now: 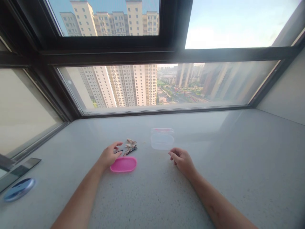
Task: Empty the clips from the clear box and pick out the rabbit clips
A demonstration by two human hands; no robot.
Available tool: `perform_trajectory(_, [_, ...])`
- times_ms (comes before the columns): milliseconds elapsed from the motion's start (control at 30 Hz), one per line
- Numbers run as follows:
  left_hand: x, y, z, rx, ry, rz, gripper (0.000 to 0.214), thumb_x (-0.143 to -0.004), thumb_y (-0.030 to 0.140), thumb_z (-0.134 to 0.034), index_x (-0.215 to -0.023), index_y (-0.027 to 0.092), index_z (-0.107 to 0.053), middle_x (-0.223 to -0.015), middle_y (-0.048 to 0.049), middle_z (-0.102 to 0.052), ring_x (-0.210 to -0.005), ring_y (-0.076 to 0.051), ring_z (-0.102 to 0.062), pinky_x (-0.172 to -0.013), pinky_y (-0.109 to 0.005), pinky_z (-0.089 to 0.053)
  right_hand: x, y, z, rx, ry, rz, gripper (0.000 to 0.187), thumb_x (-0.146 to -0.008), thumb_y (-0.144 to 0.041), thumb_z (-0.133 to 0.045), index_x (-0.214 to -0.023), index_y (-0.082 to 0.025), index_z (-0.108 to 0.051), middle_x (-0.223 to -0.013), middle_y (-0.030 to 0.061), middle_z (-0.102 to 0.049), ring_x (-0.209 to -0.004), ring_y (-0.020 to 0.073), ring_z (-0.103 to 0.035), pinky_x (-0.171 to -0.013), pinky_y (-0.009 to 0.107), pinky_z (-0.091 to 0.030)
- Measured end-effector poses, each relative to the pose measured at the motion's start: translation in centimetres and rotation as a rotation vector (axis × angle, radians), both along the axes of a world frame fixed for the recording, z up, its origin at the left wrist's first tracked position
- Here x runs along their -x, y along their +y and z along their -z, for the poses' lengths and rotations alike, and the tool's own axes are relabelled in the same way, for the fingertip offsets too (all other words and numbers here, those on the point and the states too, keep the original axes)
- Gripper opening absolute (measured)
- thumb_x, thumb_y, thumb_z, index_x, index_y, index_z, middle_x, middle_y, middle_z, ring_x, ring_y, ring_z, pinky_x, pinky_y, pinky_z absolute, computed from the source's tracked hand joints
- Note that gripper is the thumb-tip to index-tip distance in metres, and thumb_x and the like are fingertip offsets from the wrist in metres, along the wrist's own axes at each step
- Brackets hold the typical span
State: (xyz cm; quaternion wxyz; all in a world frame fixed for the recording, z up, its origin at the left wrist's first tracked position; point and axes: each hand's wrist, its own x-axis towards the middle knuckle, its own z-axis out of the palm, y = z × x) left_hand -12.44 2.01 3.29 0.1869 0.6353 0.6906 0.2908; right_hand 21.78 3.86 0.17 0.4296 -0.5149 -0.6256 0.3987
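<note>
- We see our left hand (108, 157) over the table (147, 194), at the left end of a shallow pink oval tray (123, 164); thumb and fingers stand apart in that grip.
- A thin dark strip (118, 151) shows by the left thumb; we cannot tell whether it touches the skin.
- Just beyond the tray, to the right of our left fingertips, lies a small pile of slim pinkish and dark pieces (131, 145), too small for us to identify.
- Our right hand (184, 161) is at the near right corner of a clear plastic box (162, 141); its fingers curl inward, and we cannot tell whether that grip is closed or holds anything.
- The box stands right of the pile, with a tiny pale bit (144, 142) between them.
- Well to our left lies a blue round object (19, 190).
</note>
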Motion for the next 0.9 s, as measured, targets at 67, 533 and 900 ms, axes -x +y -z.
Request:
perform_trajectory(67, [-0.1, -0.2, -0.2, 0.008, 0.003, -0.003, 0.044, -0.068, 0.036, -0.058, -0.109, 0.022, -0.062, -0.109, -0.0060, -0.067, -0.090, -0.025, -0.061, -0.078, -0.033, -0.049, 0.0, 0.0, 0.0, 0.000, 0.000, -0.001, 0.018, -0.075, -0.031, -0.052, -0.068, -0.016, -0.060, -0.052, -0.0014, -0.056, -0.040, 0.0114, -0.048, -0.039, 0.020, -0.037])
perform_trajectory(533, [-0.6, 0.3, 0.9, -0.041, -0.198, 0.063, 0.033, -0.069, 0.034, -0.062, -0.096, 0.016, -0.066, -0.094, -0.0075, -0.070, -0.080, -0.021, -0.065, -0.071, -0.031, -0.052, -0.1, -0.2, -0.3, 0.010, -0.002, -0.015, 0.019, -0.075, -0.032, -0.052, -0.068, -0.016, -0.060, -0.051, -0.0018, -0.056, -0.040, 0.0117, -0.048, -0.040, 0.021, -0.036])
perform_trajectory(900, [-2.2, -0.7, 0.6, -0.012, -0.228, 0.195, 0.035, -0.072, 0.033, -0.062, -0.103, 0.019, -0.067, -0.097, -0.0068, -0.072, -0.080, -0.021, -0.067, -0.072, -0.031, -0.053, -0.1, -0.3, -0.3, 0.001, -0.018, -0.004, 0.020, -0.075, -0.034, -0.053, -0.066, -0.017, -0.060, -0.052, -0.0011, -0.057, -0.041, 0.0125, -0.049, -0.040, 0.021, -0.037])
